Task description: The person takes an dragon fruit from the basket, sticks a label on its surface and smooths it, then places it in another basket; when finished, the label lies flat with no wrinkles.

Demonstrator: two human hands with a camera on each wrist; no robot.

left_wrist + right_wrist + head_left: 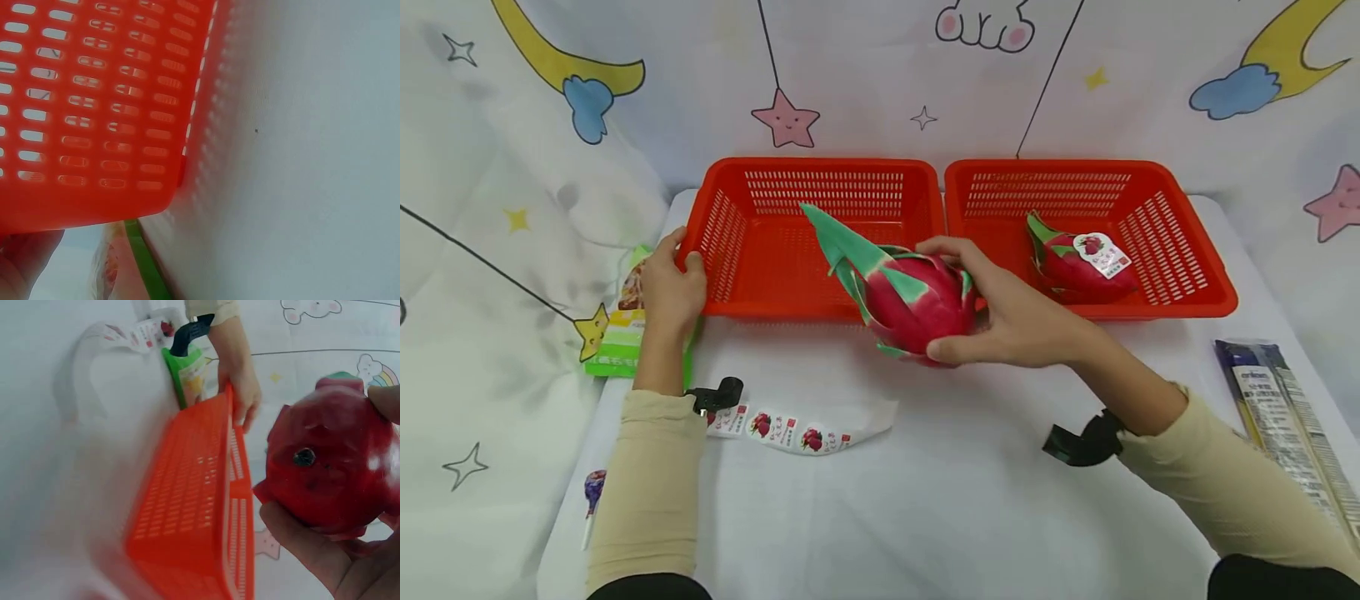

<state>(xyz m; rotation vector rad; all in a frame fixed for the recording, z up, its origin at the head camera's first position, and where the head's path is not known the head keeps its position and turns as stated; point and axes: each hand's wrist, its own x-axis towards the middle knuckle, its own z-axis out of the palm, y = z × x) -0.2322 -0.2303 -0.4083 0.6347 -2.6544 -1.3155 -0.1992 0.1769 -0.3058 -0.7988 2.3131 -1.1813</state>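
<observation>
My right hand [1018, 321] holds a red dragon fruit [917, 304] with green leaf tips, thumb on the near side and fingers over the far side. It is raised over the front rim of the left red basket [748, 308], leaf end pointing up and left. In the right wrist view the round stem end of the dragon fruit [331, 469] faces the camera. At that basket's left side, my left hand [672, 287] grips the rim. The left wrist view shows the slotted wall of the basket [94, 200] close up.
A second red basket [1206, 292] on the right holds a dragon fruit [1075, 279] with a white label. A strip of fruit stickers [805, 437], a green snack bag [625, 342], a wrapped lollipop [593, 492] and a dark flat packet [1277, 417] lie on the white table [925, 517].
</observation>
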